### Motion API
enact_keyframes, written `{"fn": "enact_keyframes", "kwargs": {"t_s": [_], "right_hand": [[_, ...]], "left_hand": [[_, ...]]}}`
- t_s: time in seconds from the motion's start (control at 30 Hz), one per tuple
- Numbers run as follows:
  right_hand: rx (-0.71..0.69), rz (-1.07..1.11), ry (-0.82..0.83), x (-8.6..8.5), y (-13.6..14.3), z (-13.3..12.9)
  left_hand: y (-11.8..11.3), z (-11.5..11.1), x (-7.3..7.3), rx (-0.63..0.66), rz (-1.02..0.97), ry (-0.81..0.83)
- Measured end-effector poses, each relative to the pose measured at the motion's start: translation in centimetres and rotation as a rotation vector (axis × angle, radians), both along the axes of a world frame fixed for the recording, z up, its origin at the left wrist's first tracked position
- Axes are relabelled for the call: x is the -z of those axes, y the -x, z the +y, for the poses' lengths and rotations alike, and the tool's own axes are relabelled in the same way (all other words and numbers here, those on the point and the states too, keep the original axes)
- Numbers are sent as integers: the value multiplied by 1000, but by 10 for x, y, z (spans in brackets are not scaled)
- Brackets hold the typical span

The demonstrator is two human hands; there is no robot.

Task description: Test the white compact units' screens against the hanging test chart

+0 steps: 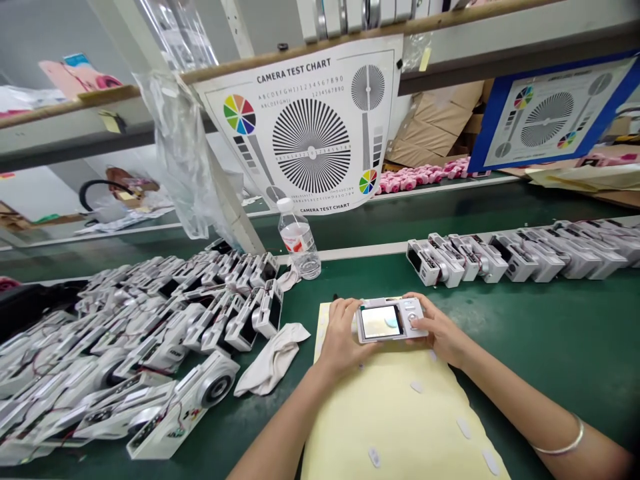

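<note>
Both hands hold one white digital camera (383, 320) just above a pale yellow sheet (385, 413), its lit screen facing me. My left hand (341, 340) grips the camera's left end, fingers along the top edge and thumb underneath. At the other end, my right hand (437, 327) is closed on the camera, with the thumb by the round button pad. Several small pale pieces lie on the yellow sheet. A crumpled white cloth (273, 360) rests to the left of it, near a large heap of white cameras (183, 400) with wires showing on some.
A clear plastic bottle (300, 243) stands behind the cloth. On the right, a row of white cameras (535, 253) lines the green bench (555, 333). A camera test chart (313, 133) hangs from the shelf ahead, beside a plastic bag (183, 160); another chart (555, 110) hangs right.
</note>
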State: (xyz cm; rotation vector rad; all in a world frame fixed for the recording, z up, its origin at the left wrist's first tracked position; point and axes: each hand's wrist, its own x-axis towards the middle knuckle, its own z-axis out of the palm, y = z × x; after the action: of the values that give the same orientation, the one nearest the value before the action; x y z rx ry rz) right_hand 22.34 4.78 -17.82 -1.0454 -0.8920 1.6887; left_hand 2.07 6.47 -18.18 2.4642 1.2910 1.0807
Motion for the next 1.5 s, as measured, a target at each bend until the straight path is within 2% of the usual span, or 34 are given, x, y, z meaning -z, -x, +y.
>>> {"fn": "enact_keyframes", "kwargs": {"t_s": [0.97, 1.5], "right_hand": [[-41, -7, -19, 6, -2, 2], [-62, 16, -25, 8, -4, 1]], "left_hand": [[1, 3, 9, 47, -50, 46], [1, 2, 8, 61, -62, 48]]}}
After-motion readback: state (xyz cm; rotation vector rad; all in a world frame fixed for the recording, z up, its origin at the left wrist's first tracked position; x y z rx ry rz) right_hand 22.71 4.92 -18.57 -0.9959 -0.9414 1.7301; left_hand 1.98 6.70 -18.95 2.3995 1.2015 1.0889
